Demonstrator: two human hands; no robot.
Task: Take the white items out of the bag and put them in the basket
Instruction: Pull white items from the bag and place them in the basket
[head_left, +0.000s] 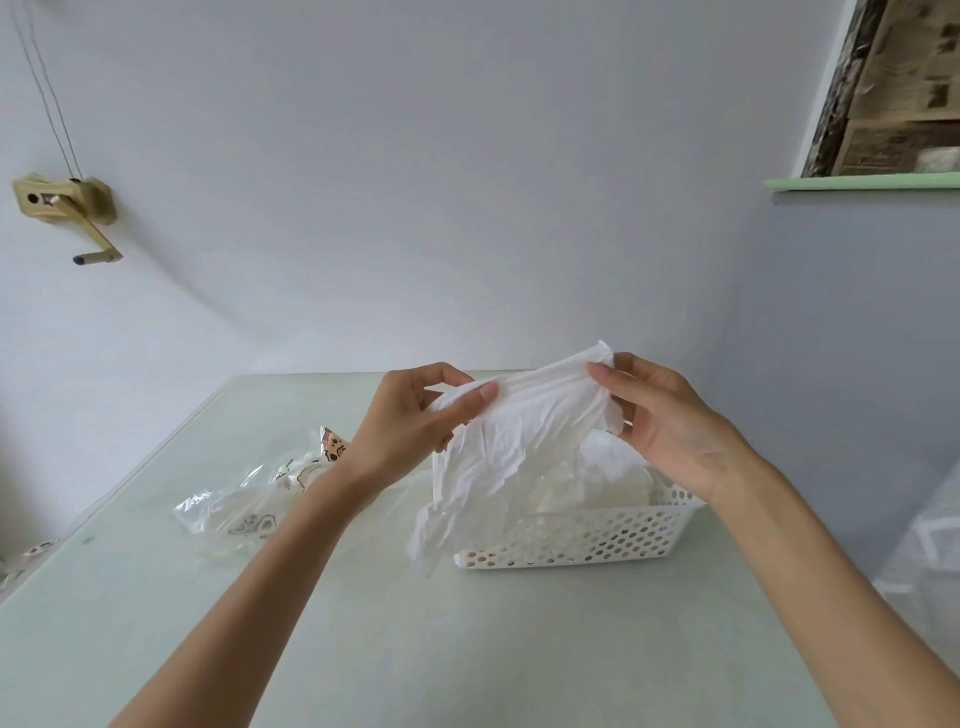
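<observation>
We are holding a thin white sheet (519, 436), probably a crumpled tissue or wipe though the view leaves that unsure, stretched just above the white perforated basket (587, 535). To do this step well, we are lowering it over the basket's middle and gathering the loose tail that is hanging outside the left rim, so nothing is trailing onto the desk (363, 649). Our left hand (415, 415) is pinching the sheet's left edge between thumb and fingers; our right hand (660, 421) is pinching the raised right corner, palm turned towards us. Both forearms are reaching forward. The clear printed bag (244, 509) is lying on the desk left of the basket.
</observation>
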